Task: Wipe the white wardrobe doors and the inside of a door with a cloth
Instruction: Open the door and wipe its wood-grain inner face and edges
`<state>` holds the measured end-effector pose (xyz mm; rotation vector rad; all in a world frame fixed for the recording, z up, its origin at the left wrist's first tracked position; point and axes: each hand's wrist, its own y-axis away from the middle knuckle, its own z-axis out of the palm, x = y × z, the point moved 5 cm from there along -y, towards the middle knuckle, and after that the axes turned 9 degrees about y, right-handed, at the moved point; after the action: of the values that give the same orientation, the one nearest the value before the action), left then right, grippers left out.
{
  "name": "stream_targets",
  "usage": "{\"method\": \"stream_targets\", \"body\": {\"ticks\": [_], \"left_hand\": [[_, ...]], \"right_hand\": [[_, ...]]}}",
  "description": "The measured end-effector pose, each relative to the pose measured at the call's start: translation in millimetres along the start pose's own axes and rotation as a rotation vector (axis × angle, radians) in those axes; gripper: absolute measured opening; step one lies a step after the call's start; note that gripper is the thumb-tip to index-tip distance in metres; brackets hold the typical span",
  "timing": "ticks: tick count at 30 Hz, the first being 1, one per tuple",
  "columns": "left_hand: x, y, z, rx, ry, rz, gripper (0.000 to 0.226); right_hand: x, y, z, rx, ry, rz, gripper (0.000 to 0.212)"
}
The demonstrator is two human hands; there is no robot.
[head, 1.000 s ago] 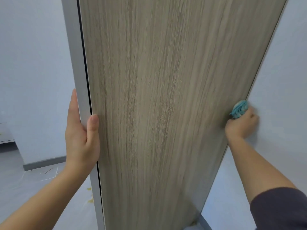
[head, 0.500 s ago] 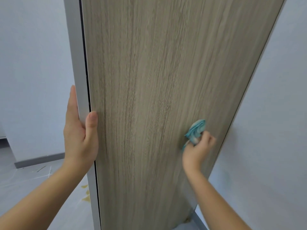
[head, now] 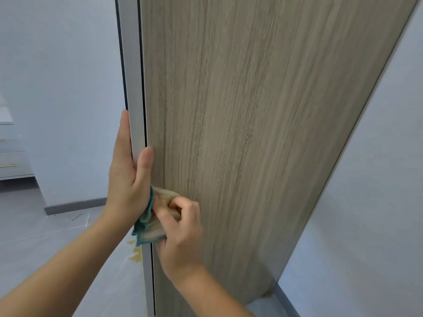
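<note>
Drawers (head: 10, 154) stand far left on grey floor (head: 45, 236). Your left hand (head: 128, 184) clasps the door (head: 251, 133) edge; your right hand (head: 180, 234) pinches the cloth (head: 148, 234) against it, just below.

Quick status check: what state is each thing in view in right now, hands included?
door: swung open, wood-grain inner face toward the camera.
left hand: grips the door's free edge, thumb on the wood-grain face.
right hand: holds the cloth bunched against the door by that edge.
cloth: crumpled, pressed on the door just below the left hand.
drawers: shut, far left.
</note>
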<state>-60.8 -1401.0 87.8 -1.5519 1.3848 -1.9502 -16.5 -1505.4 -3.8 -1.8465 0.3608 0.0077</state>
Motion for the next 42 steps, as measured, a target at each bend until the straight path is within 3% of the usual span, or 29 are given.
{"method": "stream_targets", "body": {"ticks": [4, 6, 9, 14, 17, 21, 25, 30, 36, 42], "left_hand": [[-24, 43, 2, 0.015, -0.016, -0.13, 0.073], [-36, 61, 4, 0.036, -0.026, -0.262, 0.075], [-43, 63, 5, 0.074, -0.029, -0.29, 0.073], [-43, 63, 8, 0.098, -0.006, -0.206, 0.068], [-39, 62, 8, 0.114, 0.023, -0.199, 0.068], [-35, 61, 10, 0.114, 0.039, -0.189, 0.065], [-40, 62, 10, 0.12, 0.017, -0.207, 0.066], [-45, 63, 8, 0.133, -0.071, -0.263, 0.063], [-47, 63, 8, 0.118, -0.09, -0.251, 0.06], [-46, 61, 9, 0.103, -0.086, -0.227, 0.059]], "right_hand": [[33, 4, -13, -0.051, 0.155, -0.317, 0.016], [69, 5, -26, -0.111, 0.209, -0.359, 0.02], [153, -11, -59, -0.137, 0.282, 0.019, 0.021], [283, -57, -122, 0.072, 0.419, 0.655, 0.037], [322, -73, -141, 0.11, 0.501, 0.853, 0.034], [353, -76, -152, 0.11, 0.56, 0.957, 0.042], [358, -73, -147, 0.119, 0.592, 0.937, 0.044], [339, -45, -136, 0.095, 0.463, 0.928, 0.036], [267, -2, -98, 0.167, 0.229, 0.899, 0.028], [182, 11, -63, 0.217, -0.033, 0.719, 0.044]]}}
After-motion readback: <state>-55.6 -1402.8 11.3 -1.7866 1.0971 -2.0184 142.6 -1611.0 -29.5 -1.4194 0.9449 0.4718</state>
